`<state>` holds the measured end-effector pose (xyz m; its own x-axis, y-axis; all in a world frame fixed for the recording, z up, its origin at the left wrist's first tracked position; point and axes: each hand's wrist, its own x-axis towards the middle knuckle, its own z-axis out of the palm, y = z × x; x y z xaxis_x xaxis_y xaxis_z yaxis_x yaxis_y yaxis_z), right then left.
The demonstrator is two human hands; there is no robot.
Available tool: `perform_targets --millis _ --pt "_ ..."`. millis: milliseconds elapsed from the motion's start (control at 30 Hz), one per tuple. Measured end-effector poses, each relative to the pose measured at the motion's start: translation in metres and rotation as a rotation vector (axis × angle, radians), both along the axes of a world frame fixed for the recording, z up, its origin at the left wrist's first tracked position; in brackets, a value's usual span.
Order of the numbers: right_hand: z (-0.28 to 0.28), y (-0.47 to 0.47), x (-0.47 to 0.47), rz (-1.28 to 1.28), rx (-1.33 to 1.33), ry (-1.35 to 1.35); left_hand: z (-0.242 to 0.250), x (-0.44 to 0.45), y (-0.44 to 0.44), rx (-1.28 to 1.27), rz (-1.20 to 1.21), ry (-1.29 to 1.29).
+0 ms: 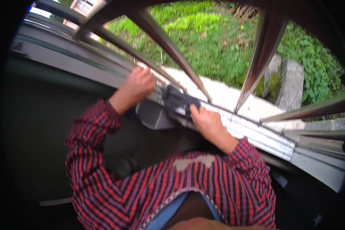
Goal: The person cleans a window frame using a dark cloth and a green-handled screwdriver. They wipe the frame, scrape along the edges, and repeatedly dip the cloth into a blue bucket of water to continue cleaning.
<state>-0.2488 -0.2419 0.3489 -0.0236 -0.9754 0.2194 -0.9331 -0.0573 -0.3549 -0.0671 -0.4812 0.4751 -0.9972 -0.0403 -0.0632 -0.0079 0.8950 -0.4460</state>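
My left hand (141,83) is closed at the edge of the window frame (103,70), its fingers curled; whether it grips anything is hidden. My right hand (207,119) grips the near end of a dark grey, blurred object (176,102), perhaps a cloth or a brush head, that lies over the white window track (253,130). The dark object reaches from my right hand towards my left hand. Just below it, inside the window, is a grey box-like thing (152,115).
Metal window bars (172,51) rise beyond the track. Outside are a pale ledge (224,92), a concrete block (290,83) and green plants (201,49). A pale strip (56,201) shows at the lower left.
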Motion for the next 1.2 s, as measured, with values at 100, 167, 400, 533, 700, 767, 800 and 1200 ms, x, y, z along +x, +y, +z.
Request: perform_targets --millis 100,167,400,533,700,767,800,1200 --pt "-0.004 -0.017 0.009 -0.004 0.001 -0.020 0.000 0.000 -0.002 0.000 -0.003 0.032" --pt "-0.006 -0.030 0.016 0.015 0.001 -0.042 0.001 -0.004 0.000 -0.037 0.035 0.006" --pt "-0.021 -0.044 0.010 0.082 0.070 -0.171 0.021 0.002 0.025 0.063 -0.067 0.403" --pt "-0.019 -0.045 -0.008 0.059 0.143 -0.361 0.040 0.050 0.034 0.048 -0.144 0.863" --pt "0.013 -0.051 0.003 0.065 0.059 -0.431 0.053 0.096 0.065 -0.020 -0.077 1.039" --pt "0.028 -0.060 0.027 0.101 -0.009 -0.601 0.049 0.098 0.093 0.010 -0.066 1.075" --pt "0.037 -0.068 0.041 0.163 -0.134 -0.593 0.050 0.099 0.107 0.036 -0.041 1.087" --pt "0.093 0.020 -0.028 0.061 0.120 -0.012 -0.042 0.077 0.165 0.753 0.583 0.875"
